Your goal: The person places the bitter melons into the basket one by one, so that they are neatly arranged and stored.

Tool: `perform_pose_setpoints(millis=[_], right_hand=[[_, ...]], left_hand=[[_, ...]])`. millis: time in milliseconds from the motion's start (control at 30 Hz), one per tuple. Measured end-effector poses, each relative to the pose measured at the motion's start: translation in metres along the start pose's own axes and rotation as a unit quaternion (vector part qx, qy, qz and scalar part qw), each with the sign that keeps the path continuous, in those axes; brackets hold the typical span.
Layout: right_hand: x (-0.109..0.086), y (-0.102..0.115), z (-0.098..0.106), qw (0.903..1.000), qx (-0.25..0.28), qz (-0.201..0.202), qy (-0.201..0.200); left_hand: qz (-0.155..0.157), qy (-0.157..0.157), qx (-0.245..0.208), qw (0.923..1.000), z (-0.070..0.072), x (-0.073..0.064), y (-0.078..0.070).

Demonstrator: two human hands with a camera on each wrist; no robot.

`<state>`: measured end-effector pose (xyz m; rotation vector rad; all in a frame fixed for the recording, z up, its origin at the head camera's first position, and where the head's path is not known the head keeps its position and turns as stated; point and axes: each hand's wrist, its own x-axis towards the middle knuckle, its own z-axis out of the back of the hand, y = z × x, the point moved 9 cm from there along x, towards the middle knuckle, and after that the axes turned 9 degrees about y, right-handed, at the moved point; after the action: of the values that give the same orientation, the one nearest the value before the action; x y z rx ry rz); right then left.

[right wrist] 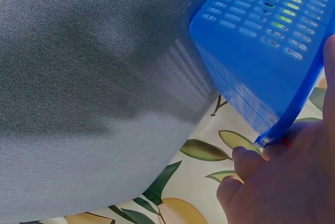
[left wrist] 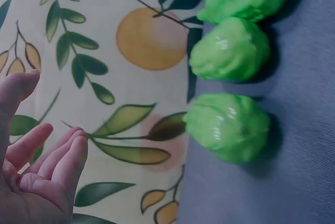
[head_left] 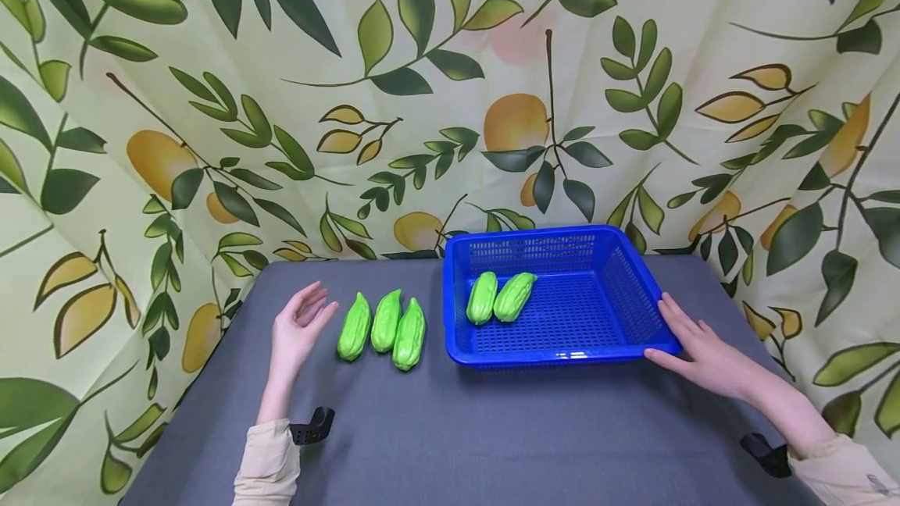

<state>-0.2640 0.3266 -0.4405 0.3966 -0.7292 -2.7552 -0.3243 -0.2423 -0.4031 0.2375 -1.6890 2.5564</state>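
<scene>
Three bright green bitter melons stand in a loose row on the grey table: a left one [head_left: 355, 326], a middle one [head_left: 386, 321] and a right one [head_left: 409, 334]. My left hand [head_left: 302, 325] hovers just left of them, fingers loosely bent and holding nothing; in the left wrist view the nearest melon [left wrist: 227, 128] is apart from the fingers. A blue plastic basket [head_left: 548, 355] with slotted walls holds two more bitter melons [head_left: 482, 298] at its left side. Against the basket's right rim rests my right hand [head_left: 710, 358], fingers extended and thumb by the front corner.
A grey cloth covers the table [head_left: 492, 436]. Behind it hangs a curtain [head_left: 450, 123] printed with leaves and fruit, close to the basket's back wall. Black straps [head_left: 314, 426] sit at both wrists.
</scene>
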Motion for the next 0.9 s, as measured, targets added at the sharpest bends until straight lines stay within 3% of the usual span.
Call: perform_pose_setpoints(millis=[367,733,900], right_hand=[[-0.002,0.002,-0.001,1.0,0.004,-0.003,0.0],[-0.001,0.002,-0.001,1.0,0.002,-0.004,0.002],[-0.001,0.004,-0.001,1.0,0.002,-0.002,0.002]], left_hand=[[0.056,0.039,0.065,0.9955,-0.014,0.001,0.044],[0.072,0.086,0.133,0.9847,-0.031,0.0,0.061],[0.073,0.09,0.147,0.9824,-0.035,0.001,0.069]])
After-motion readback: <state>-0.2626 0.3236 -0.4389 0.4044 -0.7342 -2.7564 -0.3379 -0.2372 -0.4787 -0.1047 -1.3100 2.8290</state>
